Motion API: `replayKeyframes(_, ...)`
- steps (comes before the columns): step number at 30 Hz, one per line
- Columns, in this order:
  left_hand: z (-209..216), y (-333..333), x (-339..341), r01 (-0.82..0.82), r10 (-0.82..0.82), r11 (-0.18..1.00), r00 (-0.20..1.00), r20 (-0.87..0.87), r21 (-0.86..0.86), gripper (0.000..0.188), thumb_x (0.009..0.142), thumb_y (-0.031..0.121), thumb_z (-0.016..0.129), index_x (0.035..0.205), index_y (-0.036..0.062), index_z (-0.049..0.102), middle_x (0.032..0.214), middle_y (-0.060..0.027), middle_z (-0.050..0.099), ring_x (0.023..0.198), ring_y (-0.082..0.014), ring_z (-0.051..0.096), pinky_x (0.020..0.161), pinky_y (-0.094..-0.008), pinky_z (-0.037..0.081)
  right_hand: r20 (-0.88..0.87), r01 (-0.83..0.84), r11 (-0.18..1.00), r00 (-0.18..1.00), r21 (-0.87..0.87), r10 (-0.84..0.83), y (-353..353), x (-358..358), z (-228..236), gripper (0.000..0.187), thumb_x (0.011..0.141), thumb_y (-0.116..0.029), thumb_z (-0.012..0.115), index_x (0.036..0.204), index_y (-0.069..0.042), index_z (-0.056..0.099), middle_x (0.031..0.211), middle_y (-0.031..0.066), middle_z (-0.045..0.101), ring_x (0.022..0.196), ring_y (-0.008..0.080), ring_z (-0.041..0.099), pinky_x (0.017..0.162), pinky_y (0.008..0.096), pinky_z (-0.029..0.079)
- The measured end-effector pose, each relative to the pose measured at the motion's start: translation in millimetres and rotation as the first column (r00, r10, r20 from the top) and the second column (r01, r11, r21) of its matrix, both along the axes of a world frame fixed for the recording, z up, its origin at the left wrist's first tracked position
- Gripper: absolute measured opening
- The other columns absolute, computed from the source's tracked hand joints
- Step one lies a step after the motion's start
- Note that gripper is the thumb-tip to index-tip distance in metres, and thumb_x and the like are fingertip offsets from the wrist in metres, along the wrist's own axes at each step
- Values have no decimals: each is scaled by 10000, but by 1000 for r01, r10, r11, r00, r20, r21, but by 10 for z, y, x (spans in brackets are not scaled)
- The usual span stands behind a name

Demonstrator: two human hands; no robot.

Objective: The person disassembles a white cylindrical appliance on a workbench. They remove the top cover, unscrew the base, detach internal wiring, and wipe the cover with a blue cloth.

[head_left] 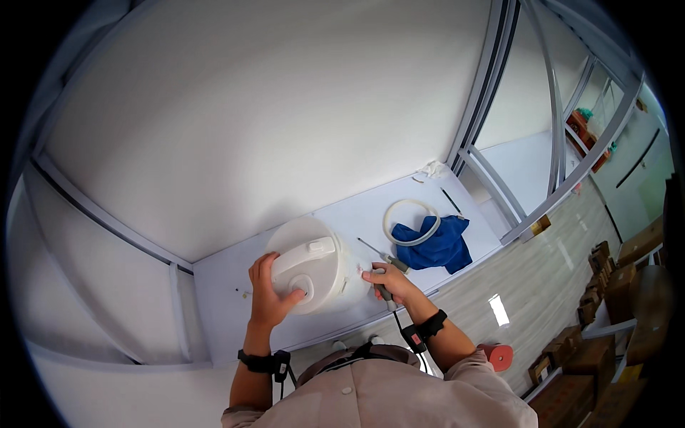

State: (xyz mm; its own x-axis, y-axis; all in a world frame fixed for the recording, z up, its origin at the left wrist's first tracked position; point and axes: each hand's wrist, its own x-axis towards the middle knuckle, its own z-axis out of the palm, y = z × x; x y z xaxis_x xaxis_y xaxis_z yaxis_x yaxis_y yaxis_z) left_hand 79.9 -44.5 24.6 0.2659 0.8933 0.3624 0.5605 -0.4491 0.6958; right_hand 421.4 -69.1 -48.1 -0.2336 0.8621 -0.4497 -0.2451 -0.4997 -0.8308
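A white rice cooker stands on the white table with its rounded lid on top. My left hand grips the left side of the lid, its fingers at the far edge and its thumb by the round part near the front. My right hand is closed around a grey-handled tool at the cooker's right side. A black cord shows below the handle; the tool's working end is too small to make out. Beyond that hand lies a screwdriver with a thin shaft.
Right of the cooker, a white ring rests partly on a crumpled blue cloth. A dark thin rod and a crumpled white scrap lie farther back. Grey frame posts bound the table; cardboard boxes stand at the right.
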Motion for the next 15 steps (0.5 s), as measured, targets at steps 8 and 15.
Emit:
replayKeyframes(8,-426,141,64,215,-82,966,786,613,-146,1045,845,555,841,1606,40,342,1527,-130,477,1407,-286,459,1211,-451,369,102,64,962,990,264,-93,-167,190,699,915,848,-259,939,1618,-31,499,1138,108,701,691,109,617,541,266,481)
replayKeyframes(15,-1150,142,63,250,-26,958,560,828,-139,932,1068,625,567,1683,22,213,1669,-106,399,1506,-232,434,1224,-421,392,259,-36,819,956,572,-140,-143,89,1012,1101,808,-271,971,1720,-152,366,1332,140,664,1220,251,609,1067,400,486)
